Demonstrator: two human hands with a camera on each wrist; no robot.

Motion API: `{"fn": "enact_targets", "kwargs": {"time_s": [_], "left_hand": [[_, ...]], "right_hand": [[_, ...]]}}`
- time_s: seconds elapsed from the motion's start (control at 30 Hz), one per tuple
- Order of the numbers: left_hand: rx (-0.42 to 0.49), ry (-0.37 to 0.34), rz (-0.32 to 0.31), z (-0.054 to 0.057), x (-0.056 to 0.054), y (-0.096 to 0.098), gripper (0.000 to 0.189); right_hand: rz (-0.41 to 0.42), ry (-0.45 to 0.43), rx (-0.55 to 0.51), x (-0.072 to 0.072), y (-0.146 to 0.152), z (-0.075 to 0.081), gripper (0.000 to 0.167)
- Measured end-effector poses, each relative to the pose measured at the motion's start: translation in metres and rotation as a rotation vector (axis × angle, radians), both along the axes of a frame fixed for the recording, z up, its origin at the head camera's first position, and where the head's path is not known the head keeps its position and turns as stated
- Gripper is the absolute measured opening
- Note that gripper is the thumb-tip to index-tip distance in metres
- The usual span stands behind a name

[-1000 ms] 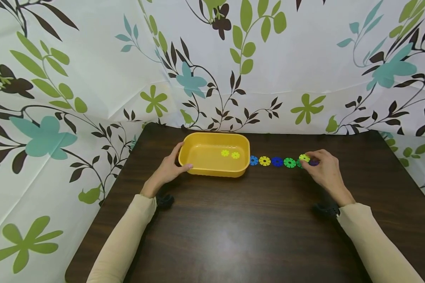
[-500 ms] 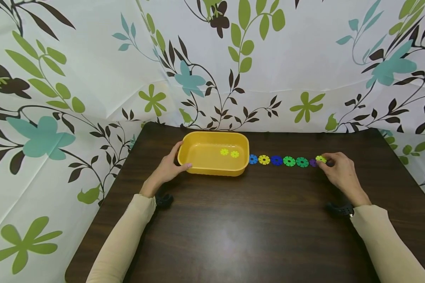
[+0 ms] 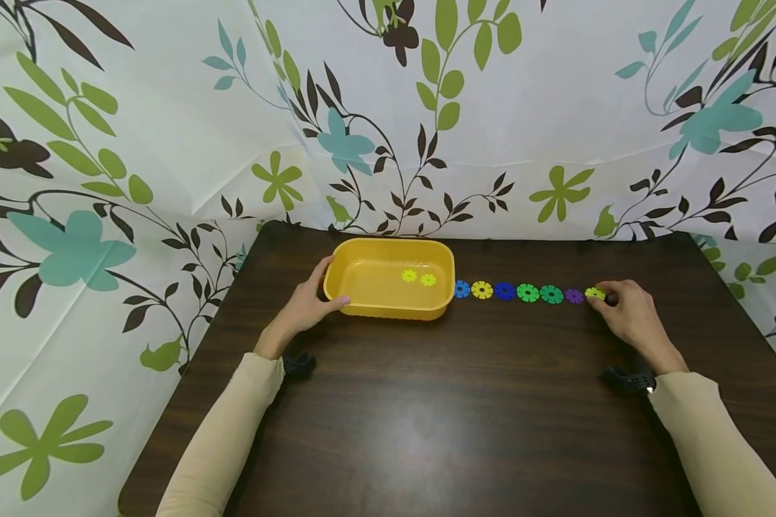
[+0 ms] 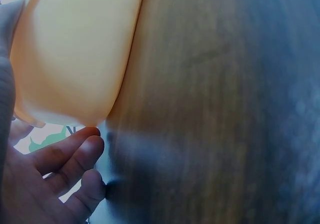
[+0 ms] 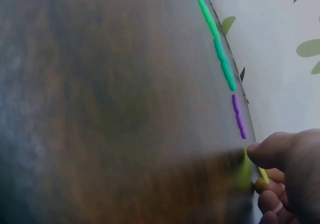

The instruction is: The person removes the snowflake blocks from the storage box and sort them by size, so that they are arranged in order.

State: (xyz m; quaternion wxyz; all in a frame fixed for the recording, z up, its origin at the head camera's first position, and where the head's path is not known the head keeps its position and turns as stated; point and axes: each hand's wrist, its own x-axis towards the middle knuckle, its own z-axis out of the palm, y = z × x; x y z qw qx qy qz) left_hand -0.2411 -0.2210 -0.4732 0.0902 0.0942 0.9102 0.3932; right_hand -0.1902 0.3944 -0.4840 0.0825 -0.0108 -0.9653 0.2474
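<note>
My left hand point(image 3: 302, 307) grips the left end of a yellow plastic tub point(image 3: 388, 314), thumb at the front rim and fingers along its side. Two yellow-green flower discs point(image 3: 428, 280) lie inside the tub. To its right runs a row of notched flower discs: light blue point(image 3: 462, 289), yellow point(image 3: 481, 290), dark blue point(image 3: 505, 291), two green point(image 3: 527, 293) and purple point(image 3: 574, 296). At the row's right end my right hand point(image 3: 635, 316) pinches a yellow-green disc point(image 3: 594, 294). In the right wrist view this disc point(image 5: 264, 175) is tilted and partly hidden by the thumb.
The dark wood table point(image 3: 414, 402) reaches back to a white curtain point(image 3: 517, 143) printed with leaves and flowers. A dark band point(image 3: 299, 365) sits on the left wrist and another point(image 3: 629, 380) on the right wrist.
My right hand has moved right with the yellow-green disc, past the green and purple discs to the row's end. The left hand stays on the tub.
</note>
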Motion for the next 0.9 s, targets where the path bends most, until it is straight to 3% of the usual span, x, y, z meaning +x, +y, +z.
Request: {"fn": "enact_targets", "kwargs": {"time_s": [0.07,0.13,0.3,0.37,0.43,0.6,0.67,0.8,0.9], "left_hand": [[0.000,0.000,-0.002,0.000,-0.001,-0.001,0.111],[-0.014,0.020,-0.007,-0.007,-0.006,-0.004,0.110],[-0.011,0.040,-0.018,-0.007,-0.007,-0.003,0.113],[0.012,0.024,-0.016,0.001,-0.001,0.000,0.114],[0.014,0.022,-0.015,0.000,-0.001,0.000,0.114],[-0.019,0.067,-0.037,-0.015,-0.011,-0.007,0.113],[-0.017,0.075,-0.041,-0.016,-0.011,-0.007,0.112],[0.012,0.054,-0.028,-0.006,-0.004,-0.004,0.113],[0.015,0.050,-0.024,-0.009,-0.005,-0.005,0.113]], "right_hand": [[0.004,0.005,0.000,-0.001,0.000,0.000,0.039],[0.005,0.006,-0.001,-0.001,0.000,0.000,0.038],[-0.003,-0.011,-0.010,-0.001,0.000,0.000,0.038],[-0.007,-0.021,-0.018,0.000,0.000,0.001,0.037],[-0.013,-0.034,-0.024,0.000,0.000,0.001,0.037],[-0.022,-0.049,-0.045,0.001,0.001,0.002,0.038],[-0.022,-0.049,-0.049,0.000,0.001,0.003,0.038],[-0.023,-0.064,-0.046,0.000,0.002,0.005,0.040],[-0.026,-0.083,-0.046,0.001,0.002,0.005,0.042]]}}
